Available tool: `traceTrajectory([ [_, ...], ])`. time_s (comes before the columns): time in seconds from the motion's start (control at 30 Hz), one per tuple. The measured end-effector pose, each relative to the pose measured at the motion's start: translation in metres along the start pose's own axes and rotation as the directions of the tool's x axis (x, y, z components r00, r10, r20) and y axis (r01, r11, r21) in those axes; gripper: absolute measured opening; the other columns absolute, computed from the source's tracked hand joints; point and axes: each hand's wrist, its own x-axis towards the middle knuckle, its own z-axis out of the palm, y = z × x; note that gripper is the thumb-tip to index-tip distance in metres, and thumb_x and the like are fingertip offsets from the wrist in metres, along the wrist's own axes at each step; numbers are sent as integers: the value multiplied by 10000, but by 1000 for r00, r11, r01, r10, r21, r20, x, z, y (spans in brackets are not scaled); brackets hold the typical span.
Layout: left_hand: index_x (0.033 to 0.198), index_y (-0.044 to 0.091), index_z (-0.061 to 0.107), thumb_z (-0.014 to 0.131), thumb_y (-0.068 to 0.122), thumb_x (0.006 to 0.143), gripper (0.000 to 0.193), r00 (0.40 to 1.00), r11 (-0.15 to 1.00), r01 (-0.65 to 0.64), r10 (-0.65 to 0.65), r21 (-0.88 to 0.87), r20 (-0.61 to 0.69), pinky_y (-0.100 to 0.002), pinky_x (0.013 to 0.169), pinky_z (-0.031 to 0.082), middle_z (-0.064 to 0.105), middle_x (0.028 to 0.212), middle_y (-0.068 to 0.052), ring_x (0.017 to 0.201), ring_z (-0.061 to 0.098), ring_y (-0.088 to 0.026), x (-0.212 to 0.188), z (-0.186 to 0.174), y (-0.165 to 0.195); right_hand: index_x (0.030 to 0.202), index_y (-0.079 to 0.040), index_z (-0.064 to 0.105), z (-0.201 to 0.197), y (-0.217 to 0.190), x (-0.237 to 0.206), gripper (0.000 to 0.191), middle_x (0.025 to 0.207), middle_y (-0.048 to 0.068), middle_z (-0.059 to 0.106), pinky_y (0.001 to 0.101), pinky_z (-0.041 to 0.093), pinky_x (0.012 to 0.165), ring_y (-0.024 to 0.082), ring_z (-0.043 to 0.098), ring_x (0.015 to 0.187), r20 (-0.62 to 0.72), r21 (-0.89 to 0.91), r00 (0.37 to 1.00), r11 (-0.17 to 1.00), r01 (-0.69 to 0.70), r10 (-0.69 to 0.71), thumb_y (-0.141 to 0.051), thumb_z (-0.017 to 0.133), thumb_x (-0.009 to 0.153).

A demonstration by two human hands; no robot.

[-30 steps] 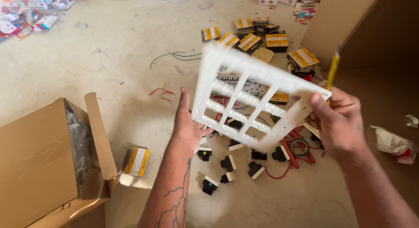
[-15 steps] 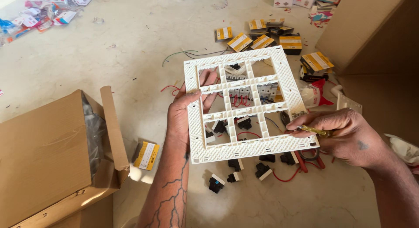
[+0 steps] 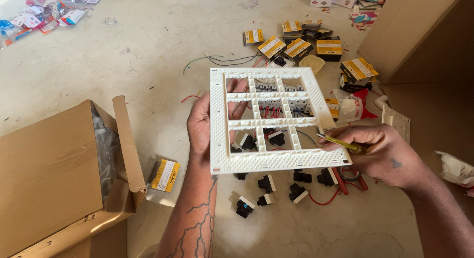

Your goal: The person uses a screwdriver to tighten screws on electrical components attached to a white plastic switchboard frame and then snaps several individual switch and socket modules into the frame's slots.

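Note:
A white plastic grid frame (image 3: 269, 161) with several square openings is held flat above the floor. My left hand (image 3: 201, 122) grips its left edge from underneath, fingers showing through an opening. My right hand (image 3: 382, 154) holds a yellow-handled screwdriver (image 3: 340, 143) with its tip against the frame's lower right side. Through the openings I see black and white switch modules (image 3: 247, 141) and red wires on the floor below.
An open cardboard box (image 3: 59, 174) stands at the left. Small yellow and black boxes (image 3: 296, 45) lie at the back, one yellow box (image 3: 165, 175) near the carton. Loose switch modules (image 3: 266, 184) lie below the frame. A large cardboard panel (image 3: 419, 35) leans at right.
The frame has come down from a raised tilt to lie flat and lower. My right hand turned the screwdriver from pointing up to lying against the frame's right side.

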Motion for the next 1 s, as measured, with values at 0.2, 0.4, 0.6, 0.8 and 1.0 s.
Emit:
traceTrajectory([
  [0.2,1552,53,401,430,725,928,917,981,988,121,-103,98,-165,-524,1076,409,451,1555,-176,1361,462,-318,-4,11,-13,1142,-81,775,12,-9,0,425,954,-3,814,261,580,631,54,690,741,-3,2,1000,1000,-30,30,-12,821,725],
  [0.4,1665,229,42,575,818,791,1181,993,829,113,-104,548,-48,-521,1176,333,209,1688,-115,1465,348,-277,1,19,-22,1396,-116,686,28,-14,1,686,718,-16,555,316,385,503,90,437,611,72,-24,993,996,-89,90,-76,901,746],
  [0.6,1642,260,-9,814,690,740,1294,999,829,27,-10,558,-32,-643,1064,467,311,1591,-117,1400,430,-338,-2,12,-21,1472,-180,607,52,-27,2,823,855,81,706,336,507,594,158,541,630,171,-297,970,930,218,-172,-198,927,714],
  [0.8,1633,178,328,779,697,796,1083,996,949,-80,91,305,-24,-520,1167,427,445,1462,-83,1431,424,-284,-1,5,-15,1529,-231,470,57,-32,1,820,1412,-75,588,407,604,732,253,737,773,319,-339,928,938,-78,192,-240,843,799],
  [1.0,1349,127,487,764,406,799,676,985,927,74,-9,367,-175,-605,1024,556,531,1144,-85,1163,599,-281,-3,19,-19,1178,-58,711,102,-19,6,380,1078,131,768,376,575,782,237,721,834,244,-188,966,973,138,-90,-306,749,892],
])
